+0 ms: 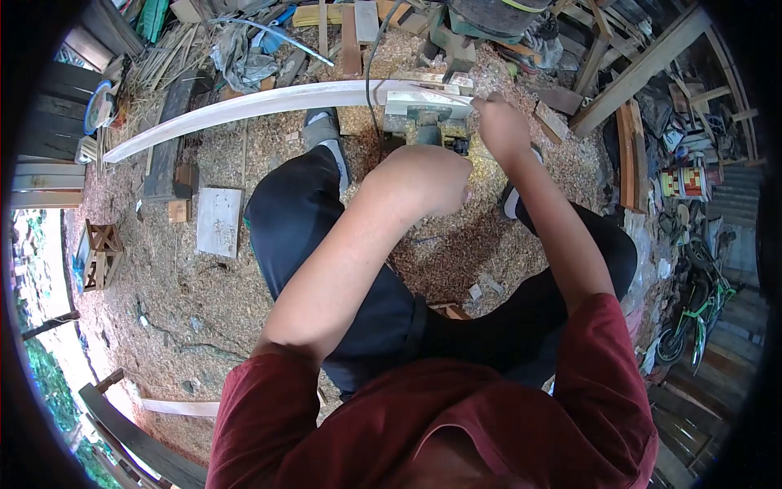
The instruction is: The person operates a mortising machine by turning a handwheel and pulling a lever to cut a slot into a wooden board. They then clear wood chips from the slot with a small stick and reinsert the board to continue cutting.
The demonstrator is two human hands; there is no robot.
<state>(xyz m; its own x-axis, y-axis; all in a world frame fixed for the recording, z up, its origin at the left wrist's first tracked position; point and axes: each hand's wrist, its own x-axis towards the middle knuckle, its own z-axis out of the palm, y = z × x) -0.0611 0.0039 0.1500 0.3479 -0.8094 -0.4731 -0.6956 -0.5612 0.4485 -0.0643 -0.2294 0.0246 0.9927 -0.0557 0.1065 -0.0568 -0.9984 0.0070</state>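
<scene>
- Grip of the right hand (498,124): fingers together, clamped on the right tip of a long, pale plank (261,102).
- Grip of the left hand (444,173): the back of the hand faces up at the near side of a power tool (428,116); its fingers are mostly hidden, so I cannot tell how firmly they close.
- The plank curves across the upper view, its narrow left end lower, passing over a dark beam (169,122).
- The tool is at the plank's right part; their exact contact is unclear.
- A dark cord (370,61) crosses the plank just left of the tool.
- Both arms reach forward over bent knees in dark trousers (297,200); the shirt (489,416) is dark red.
- Shavings cover the ground (326,261). A flat, pale board (218,222) lies left of the knees.
- Far right, a green and black motorbike (696,314).
</scene>
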